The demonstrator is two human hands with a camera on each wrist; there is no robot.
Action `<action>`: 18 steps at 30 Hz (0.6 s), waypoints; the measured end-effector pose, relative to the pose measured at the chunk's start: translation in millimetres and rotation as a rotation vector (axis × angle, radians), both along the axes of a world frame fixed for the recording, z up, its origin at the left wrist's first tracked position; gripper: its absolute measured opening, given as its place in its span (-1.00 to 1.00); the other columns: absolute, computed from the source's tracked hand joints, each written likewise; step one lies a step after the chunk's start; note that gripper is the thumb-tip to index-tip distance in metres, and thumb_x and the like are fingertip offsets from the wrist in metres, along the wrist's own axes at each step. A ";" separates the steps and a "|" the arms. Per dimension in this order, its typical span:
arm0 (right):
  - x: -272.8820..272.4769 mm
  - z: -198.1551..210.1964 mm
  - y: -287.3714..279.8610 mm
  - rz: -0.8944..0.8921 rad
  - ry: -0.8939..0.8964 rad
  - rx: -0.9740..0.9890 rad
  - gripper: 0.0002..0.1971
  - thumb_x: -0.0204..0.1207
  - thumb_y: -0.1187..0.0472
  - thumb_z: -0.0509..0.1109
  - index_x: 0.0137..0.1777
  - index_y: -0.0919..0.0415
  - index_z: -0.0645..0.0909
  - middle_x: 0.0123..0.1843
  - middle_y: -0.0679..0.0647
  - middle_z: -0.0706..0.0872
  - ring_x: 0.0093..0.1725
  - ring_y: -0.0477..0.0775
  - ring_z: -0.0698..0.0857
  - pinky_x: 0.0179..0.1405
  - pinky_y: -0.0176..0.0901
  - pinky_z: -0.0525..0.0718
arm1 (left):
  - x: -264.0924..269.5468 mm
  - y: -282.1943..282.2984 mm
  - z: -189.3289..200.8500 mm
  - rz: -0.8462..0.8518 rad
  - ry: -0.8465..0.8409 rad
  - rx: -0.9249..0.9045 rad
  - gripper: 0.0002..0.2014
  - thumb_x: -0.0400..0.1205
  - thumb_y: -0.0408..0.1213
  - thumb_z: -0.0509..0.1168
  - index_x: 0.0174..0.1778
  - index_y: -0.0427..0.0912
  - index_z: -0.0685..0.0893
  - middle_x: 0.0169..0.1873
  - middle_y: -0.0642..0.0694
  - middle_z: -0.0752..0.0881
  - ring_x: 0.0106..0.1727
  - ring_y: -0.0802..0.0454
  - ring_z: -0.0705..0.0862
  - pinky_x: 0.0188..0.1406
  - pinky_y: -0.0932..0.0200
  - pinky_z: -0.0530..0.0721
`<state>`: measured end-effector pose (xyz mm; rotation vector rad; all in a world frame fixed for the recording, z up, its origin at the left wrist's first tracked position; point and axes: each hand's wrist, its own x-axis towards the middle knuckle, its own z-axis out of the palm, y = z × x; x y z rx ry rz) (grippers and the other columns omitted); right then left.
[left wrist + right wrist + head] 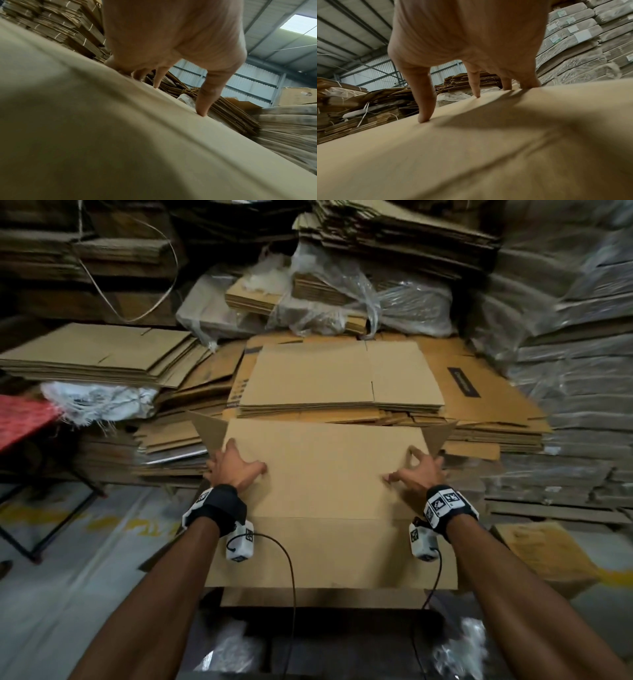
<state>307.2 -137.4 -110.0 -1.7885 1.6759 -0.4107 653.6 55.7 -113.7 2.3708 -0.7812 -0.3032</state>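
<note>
A large brown cardboard box (pixel 325 474) lies in front of me with its broad top panel facing up. Small side flaps (pixel 209 430) stick up at its far corners. My left hand (pixel 236 465) presses on the panel's left side with its fingers spread, and my right hand (pixel 416 470) presses on the right side in the same way. In the left wrist view the fingertips (pixel 202 113) touch the cardboard (pixel 120 135). In the right wrist view the straight fingers (pixel 426 116) stand on the cardboard (pixel 488 148). Neither hand grips anything.
Stacks of flattened cartons (pixel 339 378) lie just behind the box, with another stack (pixel 96 354) at the left. Plastic-wrapped bundles (pixel 342 292) sit further back, and tall wrapped stacks (pixel 582 371) wall the right side. A red-topped stand (pixel 20 419) is at the left, and loose cardboard (pixel 544 556) lies on the floor.
</note>
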 end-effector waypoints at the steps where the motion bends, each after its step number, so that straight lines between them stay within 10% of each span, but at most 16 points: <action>1: -1.0 1.9 -3.4 0.008 0.017 0.009 0.07 0.23 -0.05 0.75 0.74 -0.21 0.28 0.75 0.26 0.09 0.68 0.58 0.09 0.55 0.63 0.26 | 1.4 -3.4 -0.6 -0.015 0.011 0.022 0.06 0.27 0.08 0.59 0.71 -0.01 0.29 0.60 -0.36 0.41 0.58 -0.48 0.33 0.56 -0.40 0.36; 6: 1.1 -7.4 -12.5 0.105 0.035 -0.013 0.07 0.21 0.09 0.75 0.72 -0.30 0.30 0.75 0.26 0.14 0.68 0.57 0.13 0.59 0.62 0.25 | 4.7 -12.6 -26.2 -0.134 0.125 0.053 0.09 0.17 0.10 0.57 0.69 0.10 0.33 0.64 -0.25 0.31 0.59 -0.48 0.35 0.54 -0.46 0.41; 10: -2.3 -38.2 2.0 0.177 0.177 0.016 -0.01 0.32 -0.02 0.71 0.73 -0.23 0.29 0.78 0.20 0.15 0.67 0.50 0.24 0.61 0.49 0.35 | -10.1 -13.6 -63.1 -0.287 -0.103 0.268 -0.35 0.62 0.03 0.41 0.65 0.10 0.42 0.69 -0.16 0.29 0.69 -0.34 0.22 0.64 -0.49 0.15; 13: 1.2 -59.4 12.1 0.167 0.270 -0.061 -0.19 0.46 -0.21 0.59 0.69 -0.16 0.39 0.80 0.13 0.16 0.74 0.47 0.08 0.71 0.46 0.05 | -31.1 -14.1 -81.1 -0.398 -0.221 0.241 -0.51 0.74 -0.10 0.23 0.63 0.07 0.45 0.72 -0.15 0.28 0.73 -0.30 0.15 0.63 -0.53 0.10; 18: 12.8 -71.5 15.6 0.199 0.257 -0.098 -0.21 0.50 -0.30 0.51 0.70 -0.17 0.38 0.82 0.16 0.14 0.76 0.52 0.01 0.71 0.54 0.00 | -84.0 -3.2 -88.0 -0.647 -0.255 0.199 -0.32 0.73 0.23 0.16 0.75 0.07 0.26 0.80 -0.09 0.10 0.81 -0.15 -0.05 0.72 -0.38 -0.14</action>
